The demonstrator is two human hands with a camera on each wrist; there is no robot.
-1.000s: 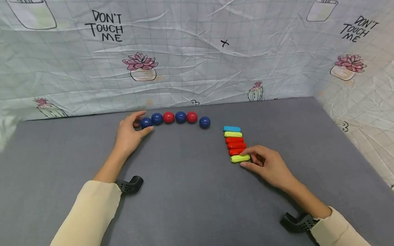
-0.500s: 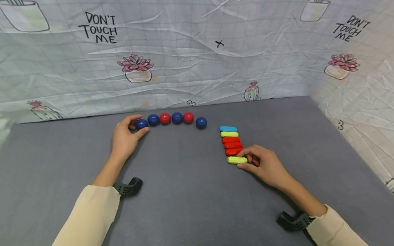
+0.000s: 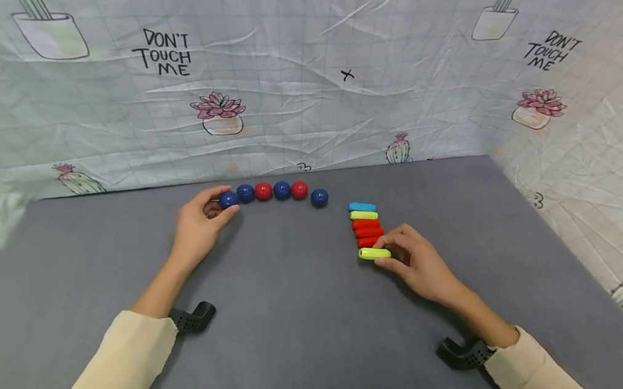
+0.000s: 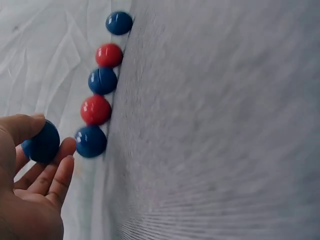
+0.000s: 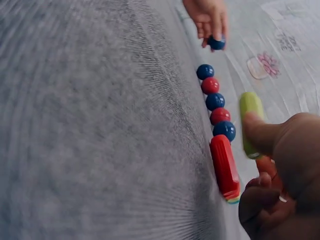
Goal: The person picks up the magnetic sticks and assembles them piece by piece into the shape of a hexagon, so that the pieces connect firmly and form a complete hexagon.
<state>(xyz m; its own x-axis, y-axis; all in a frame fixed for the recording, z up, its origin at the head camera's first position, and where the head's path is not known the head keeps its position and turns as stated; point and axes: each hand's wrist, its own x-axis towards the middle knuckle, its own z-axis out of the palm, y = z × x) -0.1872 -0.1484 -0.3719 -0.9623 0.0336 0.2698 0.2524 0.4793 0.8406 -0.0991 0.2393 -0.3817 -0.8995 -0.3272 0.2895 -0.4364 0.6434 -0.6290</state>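
Over the gray tbl (image 3: 300, 319) I see L hand (image 3: 195, 229) pinching a blue ball (image 3: 228, 200) nr the ball row (image 3: 263, 191) & R hand (image 3: 428, 268) pinching a yellow stick (image 3: 371, 253) by 3 red sticks (image 3: 368, 233).

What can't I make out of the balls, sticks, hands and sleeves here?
Head view: right end of the lowest red stick, behind the right hand.
Head view: the rest of the left sleeve, cut off by the bottom edge.
Left wrist view: part of the held blue ball, behind the left hand.
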